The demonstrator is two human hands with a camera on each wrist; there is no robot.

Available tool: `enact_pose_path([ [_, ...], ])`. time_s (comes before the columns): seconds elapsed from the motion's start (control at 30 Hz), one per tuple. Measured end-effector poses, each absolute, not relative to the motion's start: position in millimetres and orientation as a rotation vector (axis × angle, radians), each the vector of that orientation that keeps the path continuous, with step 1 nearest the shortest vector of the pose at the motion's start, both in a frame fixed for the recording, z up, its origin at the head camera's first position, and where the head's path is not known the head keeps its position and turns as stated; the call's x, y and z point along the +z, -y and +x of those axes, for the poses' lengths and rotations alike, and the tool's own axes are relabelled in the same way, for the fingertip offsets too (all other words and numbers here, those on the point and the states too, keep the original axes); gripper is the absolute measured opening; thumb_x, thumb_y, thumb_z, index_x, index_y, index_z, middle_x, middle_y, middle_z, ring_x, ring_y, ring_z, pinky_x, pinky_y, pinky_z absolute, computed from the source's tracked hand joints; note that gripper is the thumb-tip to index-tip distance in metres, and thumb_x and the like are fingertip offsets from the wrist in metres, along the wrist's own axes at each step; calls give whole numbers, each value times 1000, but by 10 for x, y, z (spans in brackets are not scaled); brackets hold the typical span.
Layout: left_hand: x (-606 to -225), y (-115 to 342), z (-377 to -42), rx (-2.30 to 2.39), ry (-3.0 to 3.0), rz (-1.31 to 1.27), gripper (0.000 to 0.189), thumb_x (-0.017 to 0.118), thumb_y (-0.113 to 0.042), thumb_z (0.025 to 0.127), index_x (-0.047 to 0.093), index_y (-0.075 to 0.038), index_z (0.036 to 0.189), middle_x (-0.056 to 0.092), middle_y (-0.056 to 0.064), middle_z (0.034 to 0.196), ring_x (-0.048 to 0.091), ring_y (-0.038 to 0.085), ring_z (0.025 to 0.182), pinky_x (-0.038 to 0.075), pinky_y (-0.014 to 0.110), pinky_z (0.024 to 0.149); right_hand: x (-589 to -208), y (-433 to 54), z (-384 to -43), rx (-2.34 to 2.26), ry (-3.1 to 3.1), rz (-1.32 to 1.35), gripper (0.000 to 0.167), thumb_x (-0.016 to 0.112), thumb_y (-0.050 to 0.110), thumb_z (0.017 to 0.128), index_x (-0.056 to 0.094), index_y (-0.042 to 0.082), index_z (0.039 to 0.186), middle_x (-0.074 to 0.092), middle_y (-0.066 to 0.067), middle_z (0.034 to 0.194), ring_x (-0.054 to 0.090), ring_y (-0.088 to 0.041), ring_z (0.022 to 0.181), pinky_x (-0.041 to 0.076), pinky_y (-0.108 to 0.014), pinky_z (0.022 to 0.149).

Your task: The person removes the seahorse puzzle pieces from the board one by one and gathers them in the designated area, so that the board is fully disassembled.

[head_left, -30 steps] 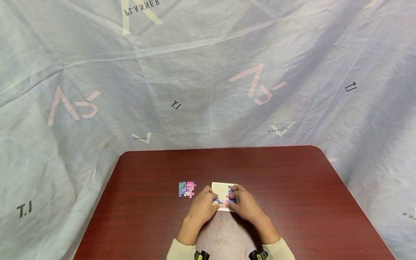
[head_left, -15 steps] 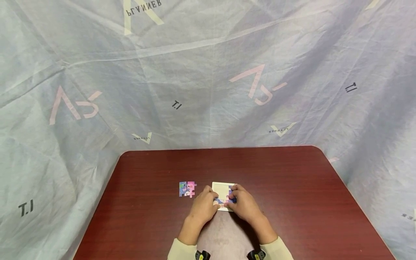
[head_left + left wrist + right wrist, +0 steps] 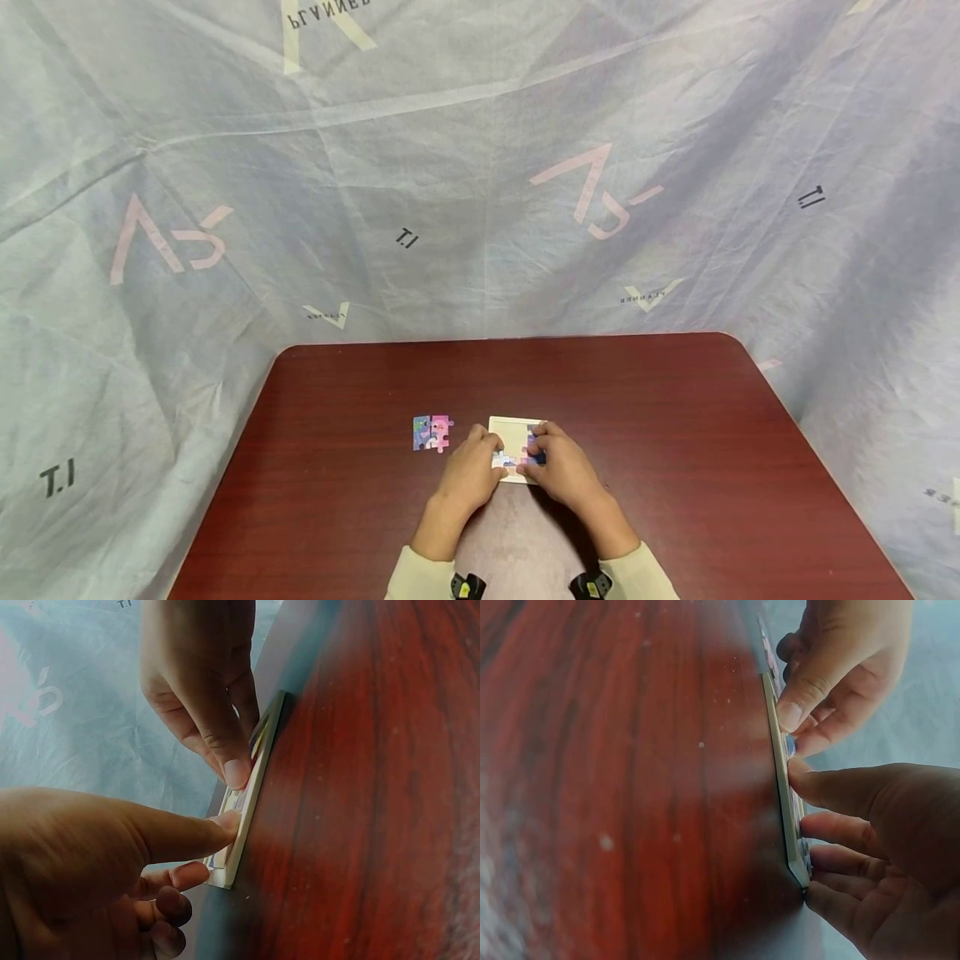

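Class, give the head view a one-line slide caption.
Left hand and right hand touch a partly filled puzzle tray; loose pieces lie left.

I see a bare left hand (image 3: 471, 467) and bare right hand (image 3: 566, 470) grip the cream square puzzle tray (image 3: 510, 435) at its sides; flat pink-and-blue jigsaw pieces (image 3: 438, 432) lie left of it.

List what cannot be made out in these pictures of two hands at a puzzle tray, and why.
Head: parts of the puzzle tray, covered by the left hand and right hand.
Head: fine artwork on the loose pieces, too small.
Head: the rest of the sleeves, cut off by the bottom edge.
Both wrist views: most of the puzzle tray's inside, seen nearly edge-on with the hands across it.
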State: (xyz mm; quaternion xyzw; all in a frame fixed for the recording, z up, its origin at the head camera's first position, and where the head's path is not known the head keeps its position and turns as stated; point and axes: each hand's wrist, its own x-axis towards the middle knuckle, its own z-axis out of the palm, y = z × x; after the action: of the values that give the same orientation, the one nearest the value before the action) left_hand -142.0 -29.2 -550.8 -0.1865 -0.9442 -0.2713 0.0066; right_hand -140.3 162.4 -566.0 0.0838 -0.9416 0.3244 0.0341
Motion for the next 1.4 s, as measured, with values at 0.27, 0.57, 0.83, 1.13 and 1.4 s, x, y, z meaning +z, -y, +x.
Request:
enact_pose_path([
  [0.27, -5517, 295, -1425, -863, 2941, -586, 32, 90, -13, 81, 68, -8, 105, 59, 6, 103, 68, 26, 81, 55, 40, 71, -5635, -1616, -1400, 1014, 2904, 245, 22, 94, 16, 77, 75, 7, 84, 70, -8, 124, 71, -21, 100, 58, -42, 90],
  [0.57, -5508, 298, -1407, -878, 2948, -579, 32, 89, -13, 82, 67, -8, 106, 59, 6, 105, 68, 25, 81, 56, 39, 72, -5655, -1609, -1394, 1016, 2908, 242, 23, 94, 16, 77, 74, 9, 82, 69, -7, 123, 71, -21, 100, 58, -43, 89],
  [0.83, -5519, 294, -1424, -904, 2938, -586, 34, 88, -12, 83, 62, -11, 105, 60, 5, 105, 65, 22, 78, 54, 37, 69, -5648, -1615, -1405, 1016, 2904, 248, 23, 94, 17, 77, 74, 9, 83, 69, -7, 124, 71, -21, 101, 58, -43, 89],
  [1.13, -5544, 286, -1424, -901, 2942, -589, 34, 88, -13, 85, 61, -12, 106, 61, 5, 105, 63, 19, 78, 54, 36, 71, -5641, -1616, -1401, 1014, 2904, 252, 22, 94, 16, 76, 74, 8, 82, 69, -8, 123, 70, -20, 99, 58, -42, 88],
  [1.4, -5535, 284, -1416, -868, 2927, -595, 34, 88, -12, 84, 63, -10, 106, 64, 5, 102, 66, 22, 82, 55, 38, 74, -5656, -1608, -1404, 1006, 2892, 264, 23, 94, 14, 76, 72, 10, 78, 69, -7, 121, 69, -18, 98, 56, -39, 85],
])
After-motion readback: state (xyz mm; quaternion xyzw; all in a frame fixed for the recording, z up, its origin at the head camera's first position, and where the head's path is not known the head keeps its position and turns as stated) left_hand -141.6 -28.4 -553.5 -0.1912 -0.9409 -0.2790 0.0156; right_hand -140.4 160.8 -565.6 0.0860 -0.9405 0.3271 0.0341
